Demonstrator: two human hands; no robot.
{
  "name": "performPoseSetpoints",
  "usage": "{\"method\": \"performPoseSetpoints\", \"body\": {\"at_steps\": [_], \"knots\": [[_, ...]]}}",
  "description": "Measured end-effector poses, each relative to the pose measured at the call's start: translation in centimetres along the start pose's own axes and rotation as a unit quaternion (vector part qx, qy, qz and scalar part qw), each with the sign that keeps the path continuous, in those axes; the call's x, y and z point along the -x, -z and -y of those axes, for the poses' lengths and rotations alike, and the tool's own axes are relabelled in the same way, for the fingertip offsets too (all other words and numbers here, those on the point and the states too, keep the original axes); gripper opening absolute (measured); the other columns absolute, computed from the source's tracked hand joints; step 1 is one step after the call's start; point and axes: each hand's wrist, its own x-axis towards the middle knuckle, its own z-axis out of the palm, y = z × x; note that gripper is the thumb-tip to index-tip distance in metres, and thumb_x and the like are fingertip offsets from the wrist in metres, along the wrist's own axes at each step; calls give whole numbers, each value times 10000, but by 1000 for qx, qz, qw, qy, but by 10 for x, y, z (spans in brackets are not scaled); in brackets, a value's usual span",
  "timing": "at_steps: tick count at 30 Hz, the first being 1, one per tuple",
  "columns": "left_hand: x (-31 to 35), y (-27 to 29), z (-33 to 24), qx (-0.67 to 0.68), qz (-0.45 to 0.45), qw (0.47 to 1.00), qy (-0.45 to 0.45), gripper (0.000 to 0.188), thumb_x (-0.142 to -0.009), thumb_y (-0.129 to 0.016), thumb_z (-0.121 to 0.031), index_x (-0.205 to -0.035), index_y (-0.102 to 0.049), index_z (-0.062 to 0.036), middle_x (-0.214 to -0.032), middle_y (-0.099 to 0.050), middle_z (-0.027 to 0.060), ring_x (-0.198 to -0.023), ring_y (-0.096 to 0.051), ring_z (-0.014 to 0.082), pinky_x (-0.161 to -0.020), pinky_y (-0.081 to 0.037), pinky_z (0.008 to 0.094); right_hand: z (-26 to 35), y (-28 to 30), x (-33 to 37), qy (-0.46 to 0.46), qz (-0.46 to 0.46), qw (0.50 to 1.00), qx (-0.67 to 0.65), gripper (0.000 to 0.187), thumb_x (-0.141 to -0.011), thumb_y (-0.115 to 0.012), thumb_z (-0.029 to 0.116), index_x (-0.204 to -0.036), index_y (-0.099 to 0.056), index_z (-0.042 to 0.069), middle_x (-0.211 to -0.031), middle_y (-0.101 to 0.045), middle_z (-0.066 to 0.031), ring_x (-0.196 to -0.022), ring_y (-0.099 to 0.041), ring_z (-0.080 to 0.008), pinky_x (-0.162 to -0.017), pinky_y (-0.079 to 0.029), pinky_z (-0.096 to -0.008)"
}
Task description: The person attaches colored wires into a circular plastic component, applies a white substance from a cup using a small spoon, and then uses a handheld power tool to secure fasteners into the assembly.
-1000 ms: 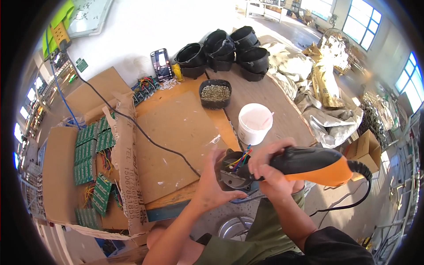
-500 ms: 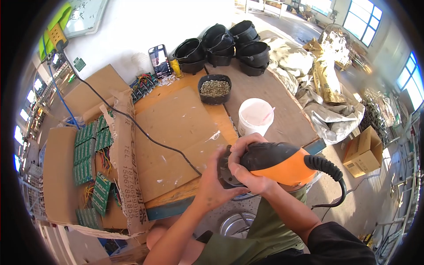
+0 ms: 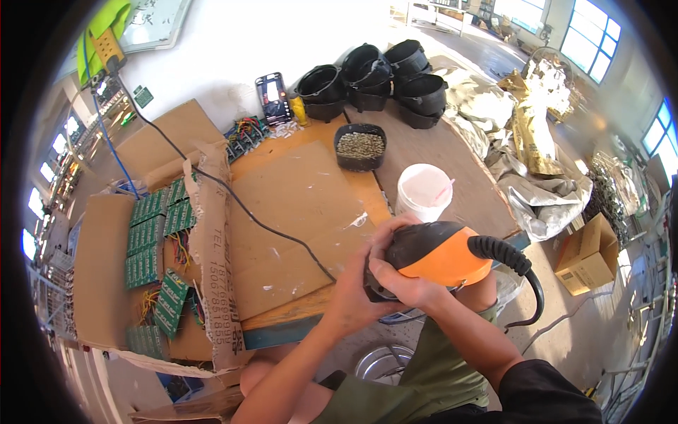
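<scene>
Both hands hold an orange-and-black plastic housing point(image 3: 452, 260), out in front of the table's near edge. From its right end comes a thick ribbed black cable sleeve point(image 3: 498, 251), and a black cable curves down from it. My left hand point(image 3: 350, 293) is wrapped about the black left end of the housing, which the fingers mostly cover. Over the near side lies my right hand point(image 3: 404, 283), its fingers curled round the black part. Just beyond the hands stands a white bucket point(image 3: 417, 206) with a pale pink stick in it.
Left, an open cardboard box point(image 3: 217, 283) holds green packs and coloured wires; a black cable crosses it and a cardboard sheet point(image 3: 296, 219). Farther back are a square black tub point(image 3: 364, 164) of small brownish pieces, a phone point(image 3: 273, 99), a yellow bottle point(image 3: 299, 112) and stacked black housings point(image 3: 367, 67).
The whole view has shifted, so the table's things appear farther right. My left hand has turned and covers more of the housing's black end; both hands keep hold.
</scene>
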Motion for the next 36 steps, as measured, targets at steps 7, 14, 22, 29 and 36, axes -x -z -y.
{"method": "performPoseSetpoints", "body": {"at_steps": [7, 14, 22, 29, 36], "knots": [[-4, 1, -22, 45, -12, 997, 64, 1028, -577, -933, -77, -1442, -381, -23, -1335, -558, 156, -1229, -555, 268, -1025, -455, 393, -12, -2, -5, 61, -30, 998, 4, 310, -751, -652, 3, -1040, -545, 29, -923, -559, -54, -803, -581, -147, -735, -491, -296], [-3, -1, -25, 14, -31, 997, 68, 903, -582, -902, -51, -1369, -461, -51, -1245, -610, 149, -1159, -597, 281, -979, -473, 386, -15, -5, -11, 89, -64, 994, -29, 303, -762, -649, -31, -1044, -545, 12, -930, -587, -45, -828, -600, -143, -735, -502, -290], [0, -4, -21, -4, -43, 996, 77, 700, -589, -882, -84, -1189, -522, -48, -1145, -640, 158, -1073, -636, 289, -911, -491, 376, -13, -11, -14, 80, -45, 988, -123, 394, -723, -640, -103, -1079, -511, 6, -886, -554, -43, -757, -573, -105, -696, -477, -257], [0, -11, -25, -51, -76, 995, 45, 846, -607, -871, -102, -1359, -487, -46, -1158, -657, 175, -1069, -656, 285, -898, -510, 372, -2, 4, -6, 100, -38, 994, -6, 428, -738, -658, -63, -1138, -524, 8, -912, -569, -32, -791, -570, -98, -746, -462, -238], [0, -17, -17, -60, -98, 993, -3, 974, -595, -890, -142, -1423, -403, 18, -1223, -647, 194, -1097, -661, 311, -937, -520, 373, -3, 47, 34, 118, -31, 985, -121, 401, -753, -648, -33, -1123, -494, -9, -735, -587, -40, -675, -557, -106, -650, -449, -259]]}}
